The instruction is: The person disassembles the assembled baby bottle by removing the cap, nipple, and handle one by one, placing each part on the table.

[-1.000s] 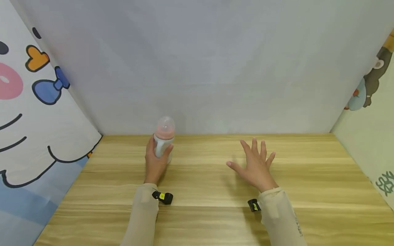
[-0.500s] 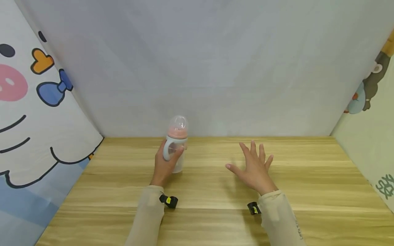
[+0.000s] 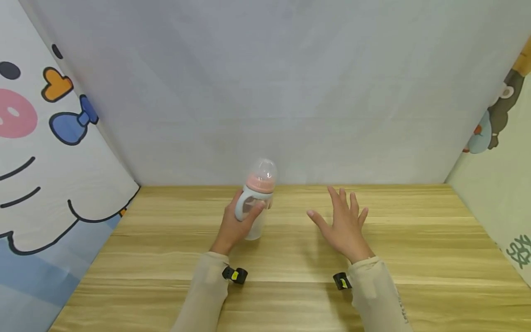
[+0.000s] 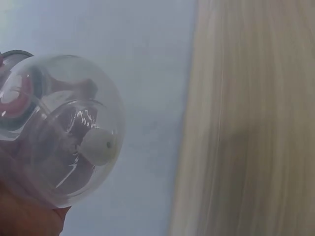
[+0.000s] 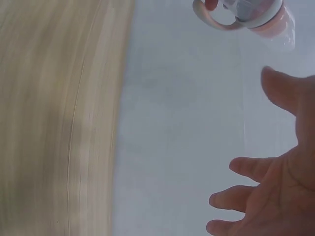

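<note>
A left hand point(image 3: 233, 227) is gripping a tilted, pink-collared clear plastic bottle point(image 3: 261, 190) with a pale-blue handle point(image 3: 239, 210), likely light, stiff and slick, best held by handle or body, over a wood-grain tabletop point(image 3: 286, 295) while an empty right hand point(image 3: 345, 227) is hovering nearby, fingers spread.

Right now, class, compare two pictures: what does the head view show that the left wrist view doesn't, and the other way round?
Only the head view shows the right hand, the domed clear cap on the baby bottle and the cartoon print at the left.

Only the left wrist view shows a pale round piece with a small hole, inside the clear bottle.

Both show the bottle, the left hand holding it, the wood-grain tabletop and the pale backdrop.
</note>
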### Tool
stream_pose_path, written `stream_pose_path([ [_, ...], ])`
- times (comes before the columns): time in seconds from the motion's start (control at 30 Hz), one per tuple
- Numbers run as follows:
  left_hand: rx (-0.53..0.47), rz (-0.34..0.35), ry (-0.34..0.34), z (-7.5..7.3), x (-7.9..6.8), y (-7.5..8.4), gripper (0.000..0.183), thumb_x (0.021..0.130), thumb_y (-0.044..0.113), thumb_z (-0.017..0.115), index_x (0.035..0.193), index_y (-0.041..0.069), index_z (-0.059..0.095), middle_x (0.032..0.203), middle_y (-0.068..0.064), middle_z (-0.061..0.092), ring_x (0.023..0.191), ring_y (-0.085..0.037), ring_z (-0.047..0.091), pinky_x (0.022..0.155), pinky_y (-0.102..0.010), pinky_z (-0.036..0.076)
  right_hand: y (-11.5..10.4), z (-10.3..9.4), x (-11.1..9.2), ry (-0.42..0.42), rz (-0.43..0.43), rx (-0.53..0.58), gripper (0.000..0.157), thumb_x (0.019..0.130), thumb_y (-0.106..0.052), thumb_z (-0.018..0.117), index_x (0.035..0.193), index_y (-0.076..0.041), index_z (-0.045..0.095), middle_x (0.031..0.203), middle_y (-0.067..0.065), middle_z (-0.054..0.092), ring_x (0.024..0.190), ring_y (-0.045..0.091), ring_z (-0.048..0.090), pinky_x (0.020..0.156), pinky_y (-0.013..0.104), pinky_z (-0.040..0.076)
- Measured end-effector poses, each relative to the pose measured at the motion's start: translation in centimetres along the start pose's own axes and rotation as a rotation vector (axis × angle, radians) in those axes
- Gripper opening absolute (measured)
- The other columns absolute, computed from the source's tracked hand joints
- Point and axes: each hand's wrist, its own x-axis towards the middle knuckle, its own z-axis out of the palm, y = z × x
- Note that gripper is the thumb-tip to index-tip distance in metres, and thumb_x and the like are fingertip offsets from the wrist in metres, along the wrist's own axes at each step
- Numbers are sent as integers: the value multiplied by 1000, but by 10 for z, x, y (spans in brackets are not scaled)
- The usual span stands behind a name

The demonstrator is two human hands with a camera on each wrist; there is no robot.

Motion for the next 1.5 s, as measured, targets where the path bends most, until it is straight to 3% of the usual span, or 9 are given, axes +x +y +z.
stream_pose_path([
  [0.17, -44, 11, -73, 9, -3, 10, 43, 96, 22, 66, 135, 12, 51, 117, -15, 68, 98, -24, 67, 84, -39, 56, -1, 0, 2, 57, -9, 19, 81, 101, -55, 52, 161, -14, 18, 168, 27, 6, 155, 49, -8, 113, 76, -13],
  [0.63, 9, 2, -136, 21, -7, 15, 44, 96, 31, 68, 134, 17, 51, 111, -10, 70, 90, -18, 68, 79, -36, 57, -5, 0, 3, 203, -100, 119, 68, 101, -41, 57, 155, -7, 33, 164, 26, 25, 151, 47, 18, 118, 71, -1],
  [1.0, 60, 8, -168, 25, -9, 23, 43, 95, 29, 70, 132, 17, 51, 115, -7, 69, 95, -19, 67, 81, -38, 56, -7, 1, 2, 349, -146, 254, 56, 100, -34, 61, 147, -7, 47, 154, 20, 45, 141, 43, 36, 116, 60, 23],
  [1.3, 120, 28, -168, 27, -12, 29, 46, 94, 32, 70, 132, 16, 52, 114, -8, 70, 94, -22, 70, 80, -37, 57, -8, 1, -1, 356, -111, 313, 52, 101, -38, 60, 146, -14, 50, 154, 13, 48, 144, 38, 41, 116, 61, 31],
  [1.5, 133, 14, -192, 30, -13, 31, 46, 93, 35, 71, 131, 18, 52, 111, -5, 71, 91, -19, 71, 77, -34, 57, -11, 3, -3, 383, -155, 390, 44, 101, -33, 60, 140, -14, 56, 146, 12, 56, 138, 34, 49, 114, 60, 33],
])
